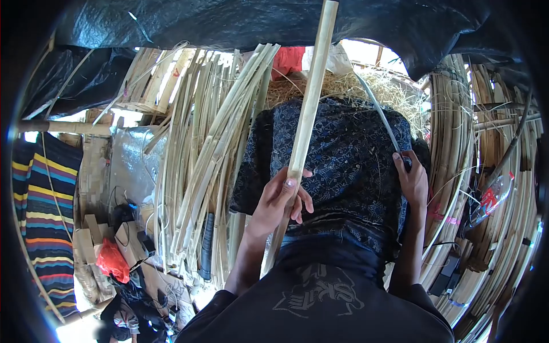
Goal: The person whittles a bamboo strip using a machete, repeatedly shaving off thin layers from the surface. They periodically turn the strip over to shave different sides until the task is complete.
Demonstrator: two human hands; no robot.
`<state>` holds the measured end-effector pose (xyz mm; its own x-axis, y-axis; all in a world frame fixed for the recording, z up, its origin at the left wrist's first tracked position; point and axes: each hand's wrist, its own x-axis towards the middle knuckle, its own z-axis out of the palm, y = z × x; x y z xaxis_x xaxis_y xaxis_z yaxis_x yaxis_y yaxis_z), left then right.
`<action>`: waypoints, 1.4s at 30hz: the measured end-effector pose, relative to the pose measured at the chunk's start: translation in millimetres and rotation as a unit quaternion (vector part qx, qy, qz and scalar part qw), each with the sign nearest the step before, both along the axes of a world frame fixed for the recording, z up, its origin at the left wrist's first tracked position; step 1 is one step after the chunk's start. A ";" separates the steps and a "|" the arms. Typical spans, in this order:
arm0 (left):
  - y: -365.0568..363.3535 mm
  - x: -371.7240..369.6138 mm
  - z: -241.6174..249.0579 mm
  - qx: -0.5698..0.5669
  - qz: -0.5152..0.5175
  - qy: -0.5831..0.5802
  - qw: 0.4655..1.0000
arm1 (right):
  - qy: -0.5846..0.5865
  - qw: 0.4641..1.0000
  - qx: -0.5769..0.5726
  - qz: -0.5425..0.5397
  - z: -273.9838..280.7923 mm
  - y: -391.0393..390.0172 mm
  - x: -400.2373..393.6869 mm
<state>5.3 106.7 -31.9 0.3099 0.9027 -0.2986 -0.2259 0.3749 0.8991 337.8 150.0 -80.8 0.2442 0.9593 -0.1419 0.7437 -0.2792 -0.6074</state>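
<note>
A long pale bamboo strip (pixel 310 103) rises from beside my body to the top of the view. My left hand (pixel 280 200) is wrapped round its lower part, thumb on the face of the strip. On the right, my right hand (pixel 410 177) pinches the lower end of a thin grey blade-like strip (pixel 374 103), which slants up and to the left. Dark blue patterned cloth (pixel 337 154) covers my lap between the two hands.
Split bamboo strips (pixel 214 143) lean at the left. Bundled bamboo (pixel 449 126) stands at the right, near a plastic bottle (pixel 493 199). Straw shavings (pixel 354 86) lie ahead. A striped cloth (pixel 51 223) and red plastic bag (pixel 112 261) are far left. Black sheeting (pixel 229 23) hangs overhead.
</note>
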 end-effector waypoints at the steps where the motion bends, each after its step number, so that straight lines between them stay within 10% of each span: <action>1: -0.6 0.5 -0.4 0.004 -0.005 0.002 1.000 | -0.001 1.000 0.013 0.002 -3.1 -0.1 1.0; 9: -4.1 1.7 7.8 0.010 -0.024 0.020 0.999 | -0.010 1.000 0.027 0.002 -3.1 0.7 0.4; 16: 18.2 -48.4 154.7 0.201 0.015 0.227 0.953 | -0.027 0.999 0.038 0.016 -8.9 3.2 4.4; 21: 52.7 -61.0 224.5 0.251 0.089 0.084 0.960 | -0.033 0.999 0.042 0.010 -12.9 -1.5 5.1; 33: 114.5 36.2 161.4 0.107 -0.087 -0.074 0.988 | 0.266 0.952 0.113 -0.099 33.3 -17.9 -4.6; 39: 128.0 21.7 266.1 0.337 -0.030 0.140 0.931 | 0.361 0.919 0.108 -0.119 45.3 -10.5 -21.4; 42: 127.3 -12.0 331.8 0.432 0.002 0.063 0.900 | 0.400 0.904 0.061 -0.135 38.0 -10.3 -33.2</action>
